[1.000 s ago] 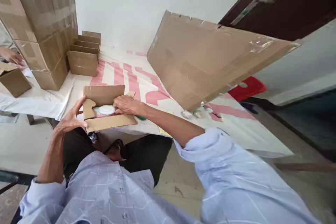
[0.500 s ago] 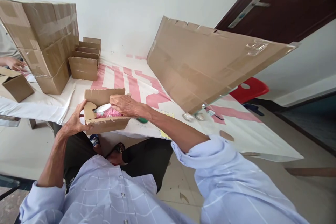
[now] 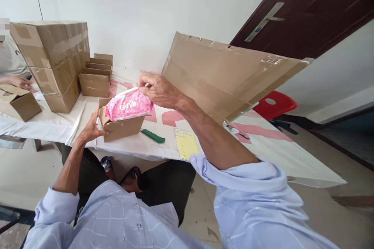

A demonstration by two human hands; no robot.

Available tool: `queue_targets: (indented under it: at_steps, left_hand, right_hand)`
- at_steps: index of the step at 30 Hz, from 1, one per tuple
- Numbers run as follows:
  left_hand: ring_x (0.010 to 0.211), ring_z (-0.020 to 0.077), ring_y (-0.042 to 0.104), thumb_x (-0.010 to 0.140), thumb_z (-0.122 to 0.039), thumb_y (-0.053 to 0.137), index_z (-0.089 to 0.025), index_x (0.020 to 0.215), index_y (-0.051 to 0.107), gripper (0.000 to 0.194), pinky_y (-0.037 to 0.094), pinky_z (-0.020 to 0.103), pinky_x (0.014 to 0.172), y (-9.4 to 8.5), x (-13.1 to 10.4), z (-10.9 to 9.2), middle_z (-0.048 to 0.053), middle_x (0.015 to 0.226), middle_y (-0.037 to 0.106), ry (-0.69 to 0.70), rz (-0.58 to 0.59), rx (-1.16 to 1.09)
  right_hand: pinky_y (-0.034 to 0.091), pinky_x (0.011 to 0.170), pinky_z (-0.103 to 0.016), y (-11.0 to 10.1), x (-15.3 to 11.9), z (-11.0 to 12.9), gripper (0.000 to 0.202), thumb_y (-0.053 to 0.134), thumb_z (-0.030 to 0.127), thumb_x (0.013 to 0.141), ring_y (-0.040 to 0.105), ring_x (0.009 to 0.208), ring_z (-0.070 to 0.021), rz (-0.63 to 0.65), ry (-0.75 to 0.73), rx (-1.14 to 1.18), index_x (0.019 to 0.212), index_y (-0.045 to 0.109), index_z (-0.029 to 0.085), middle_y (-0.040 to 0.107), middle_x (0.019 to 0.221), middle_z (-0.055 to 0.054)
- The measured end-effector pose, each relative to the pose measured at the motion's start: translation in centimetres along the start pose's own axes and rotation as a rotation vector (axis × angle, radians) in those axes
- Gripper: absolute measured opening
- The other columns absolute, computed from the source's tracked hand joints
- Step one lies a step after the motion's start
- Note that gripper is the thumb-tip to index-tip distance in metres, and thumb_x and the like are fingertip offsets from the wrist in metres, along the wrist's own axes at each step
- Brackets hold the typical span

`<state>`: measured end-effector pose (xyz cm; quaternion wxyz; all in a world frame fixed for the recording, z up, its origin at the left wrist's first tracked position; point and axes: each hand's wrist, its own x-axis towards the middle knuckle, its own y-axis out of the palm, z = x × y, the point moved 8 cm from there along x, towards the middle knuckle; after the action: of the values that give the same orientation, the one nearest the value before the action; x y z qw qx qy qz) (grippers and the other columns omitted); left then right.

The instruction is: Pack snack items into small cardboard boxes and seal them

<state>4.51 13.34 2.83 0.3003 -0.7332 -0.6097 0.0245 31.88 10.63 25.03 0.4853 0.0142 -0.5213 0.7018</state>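
Observation:
A pink printed packet [image 3: 130, 105] with white lettering rises partly out of an open cardboard box [image 3: 124, 129] at the table's near edge. My right hand [image 3: 159, 90] pinches the packet's upper right corner, fingers closed. Around the box's left end wraps my left hand [image 3: 92, 127], thumb on the front wall and fingers at the side. How deep the packet's lower part sits in the box is hidden by the front wall. Just right of the box lies a green utility knife [image 3: 153, 136].
Stacked taped cartons [image 3: 54, 66] and several open small boxes [image 3: 95, 85] stand at the left. A large cardboard sheet [image 3: 216, 74] leans behind my right arm. A yellow card [image 3: 186, 144] lies near the edge. Far left, another person's hand [image 3: 22, 82] is by a box [image 3: 20, 103].
My right hand has moved up and right, lifting the pink packet partly out of the box. My left hand still grips the box. The green knife and yellow card are now more exposed.

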Motion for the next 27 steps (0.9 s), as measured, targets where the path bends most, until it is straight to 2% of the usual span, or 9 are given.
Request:
queue_targets:
  at_steps: [4,7,9,11,14,18,22,25,27]
  left_hand:
    - [0.168,0.0501,0.039,0.083,-0.055,0.094,-0.040,0.181,0.033,0.116,0.053,0.071,0.123,-2.3,-0.8,-4.8,0.017,0.183,0.037,0.212,-0.075,-0.014]
    - [0.167,0.0507,0.042,0.073,-0.068,0.101,-0.043,0.182,0.029,0.133,0.051,0.071,0.125,-2.4,-1.6,-10.3,0.017,0.184,0.038,0.394,-0.059,-0.087]
    - [0.164,0.0492,0.046,0.070,-0.070,0.103,-0.037,0.178,0.041,0.128,0.044,0.069,0.131,-1.9,-1.7,-13.2,0.018,0.178,0.049,0.448,-0.072,-0.074]
    - [0.158,0.0463,0.054,0.077,-0.072,0.098,-0.031,0.167,0.058,0.107,0.044,0.064,0.132,-1.7,-1.5,-14.7,0.016,0.167,0.062,0.439,-0.126,-0.110]
    - [0.137,0.0390,0.070,0.089,-0.073,0.086,-0.026,0.147,0.075,0.076,0.056,0.053,0.119,-2.0,-0.7,-14.7,0.012,0.143,0.077,0.337,-0.237,-0.272]
    - [0.110,0.0306,0.077,0.095,-0.072,0.080,-0.026,0.132,0.082,0.059,0.062,0.040,0.095,-2.4,0.9,-12.9,0.006,0.117,0.083,0.145,-0.332,-0.447]
    - [0.105,0.0295,0.077,0.096,-0.075,0.076,-0.027,0.129,0.082,0.058,0.062,0.039,0.087,-2.6,2.4,-12.9,0.007,0.116,0.083,0.088,-0.385,-0.542]
    - [0.106,0.0291,0.077,0.096,-0.077,0.075,-0.026,0.127,0.081,0.061,0.062,0.039,0.086,-3.6,3.3,-14.5,0.007,0.112,0.082,0.142,-0.436,-0.541]
    - [0.106,0.0295,0.078,0.095,-0.077,0.077,-0.025,0.132,0.080,0.064,0.063,0.039,0.087,-4.1,4.0,-16.0,0.007,0.112,0.082,0.188,-0.380,-0.541]
  right_hand:
    - [0.043,0.075,-0.032,-2.0,-0.4,1.0,0.013,0.064,0.016,0.092,0.052,0.081,-0.0157,-0.072,0.039,0.159,0.082,0.058,0.022,0.060,0.086,0.000]
    - [0.041,0.070,-0.030,-1.7,-0.7,1.2,0.014,0.071,0.021,0.092,0.050,0.076,-0.0140,-0.065,0.090,0.271,0.080,0.063,0.021,0.058,0.080,0.001]
    - [0.039,0.066,-0.029,-0.9,-0.9,0.7,0.018,0.077,0.026,0.091,0.048,0.072,-0.0128,-0.052,0.142,0.346,0.079,0.066,0.020,0.058,0.076,0.002]
    - [0.041,0.064,-0.028,-0.2,-1.1,-0.1,0.027,0.084,0.036,0.090,0.049,0.070,-0.0124,-0.069,0.205,0.444,0.076,0.067,0.020,0.059,0.075,0.002]
    - [0.054,0.074,-0.032,0.5,-1.8,-1.2,0.048,0.086,0.065,0.089,0.064,0.080,-0.0177,-0.128,0.266,0.644,0.079,0.071,0.021,0.070,0.083,-0.003]
    - [0.063,0.101,-0.048,1.8,-3.6,-1.1,0.076,0.065,0.096,0.090,0.074,0.126,-0.0333,-0.170,0.231,0.797,0.114,0.080,0.025,0.081,0.123,-0.013]
    - [0.064,0.108,-0.050,3.3,-5.0,-1.5,0.096,0.076,0.096,0.081,0.068,0.142,-0.0353,-0.289,0.201,0.758,0.152,0.064,0.034,0.071,0.155,-0.012]
    - [0.060,0.116,-0.047,3.8,-4.6,-2.5,0.100,0.086,0.085,0.081,0.065,0.145,-0.0323,-0.408,0.200,0.709,0.161,0.055,0.033,0.070,0.155,-0.012]
    - [0.058,0.119,-0.047,3.5,-3.8,-3.2,0.096,0.086,0.081,0.084,0.065,0.145,-0.0309,-0.492,0.183,0.710,0.160,0.054,0.032,0.073,0.150,-0.012]
